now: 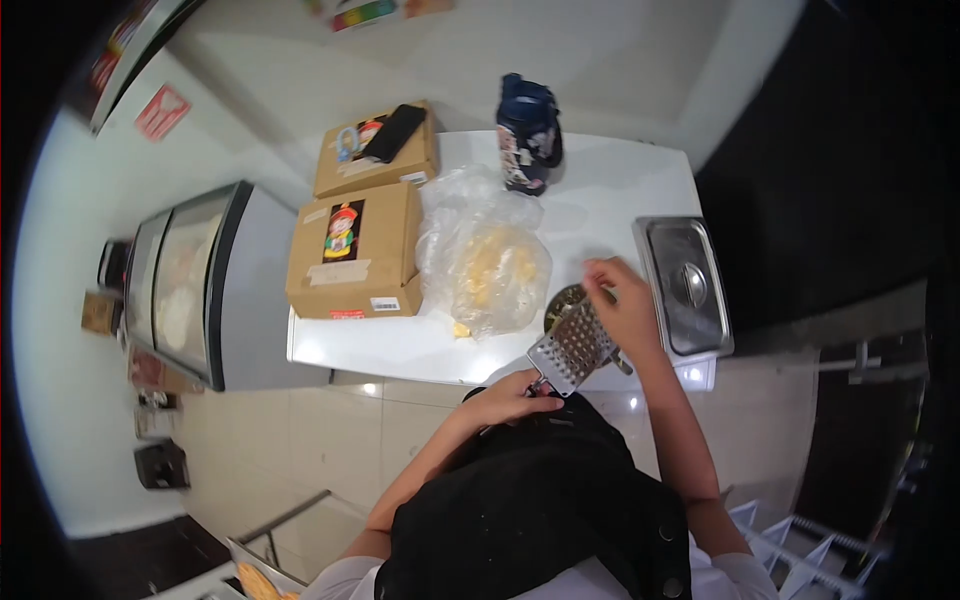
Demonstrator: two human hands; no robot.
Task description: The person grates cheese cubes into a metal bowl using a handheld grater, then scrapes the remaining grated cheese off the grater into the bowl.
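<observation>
While left grip [508, 398] holds 1 grater [572, 350], right grip [625, 305] hovers near.

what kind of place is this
Probably a small food shop's prep area: there's what looks like a glass-topped display freezer, a lidded stainless-steel food pan on the white table, and a metal grater in the person's left hand.
</observation>
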